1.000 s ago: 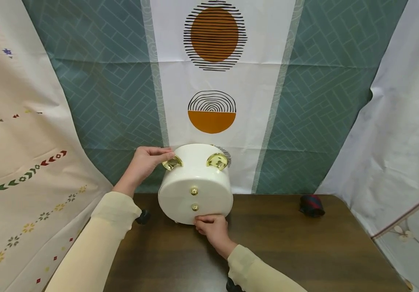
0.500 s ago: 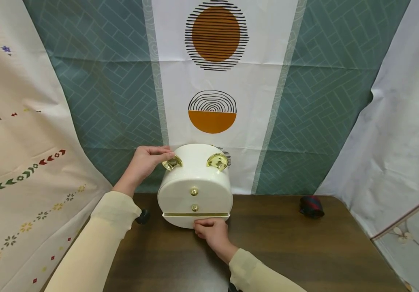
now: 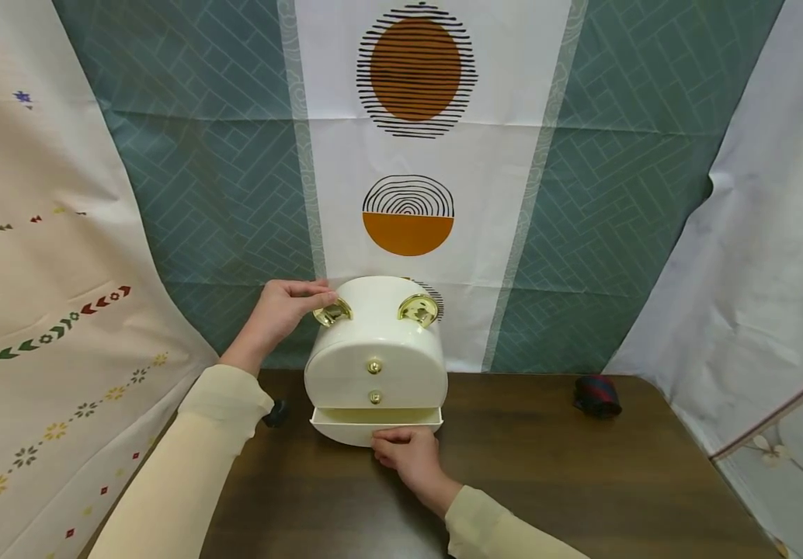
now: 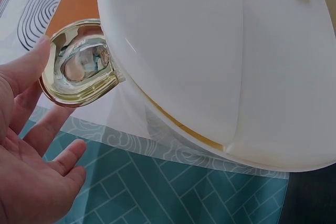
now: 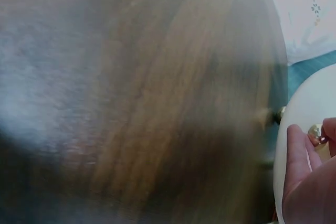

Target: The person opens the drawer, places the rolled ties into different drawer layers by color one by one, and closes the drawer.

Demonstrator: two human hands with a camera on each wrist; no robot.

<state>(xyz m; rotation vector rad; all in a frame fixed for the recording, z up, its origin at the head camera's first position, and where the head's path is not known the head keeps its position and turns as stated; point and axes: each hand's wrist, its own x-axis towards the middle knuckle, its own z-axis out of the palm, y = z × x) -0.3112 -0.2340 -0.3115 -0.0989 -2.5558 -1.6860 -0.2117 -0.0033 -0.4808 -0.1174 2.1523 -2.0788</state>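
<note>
My widest lane is on the right: bare bench [image 3: 520, 458] lies open between the white box [image 3: 408, 380] and the dark roll [image 3: 597, 396], the obstacle there. The left side is blocked by the left sleeve [image 3: 185, 458] and the left grip [image 3: 279, 312] on the left ear [image 3: 332, 312]. In front, the right grip [image 3: 411, 460] covers part of the drawer [image 3: 345, 433]; I could reach its left half between the sleeves. Above, the box's top is approachable between the ears. Hanging cloth [image 3: 418, 157] bars the back.
</note>
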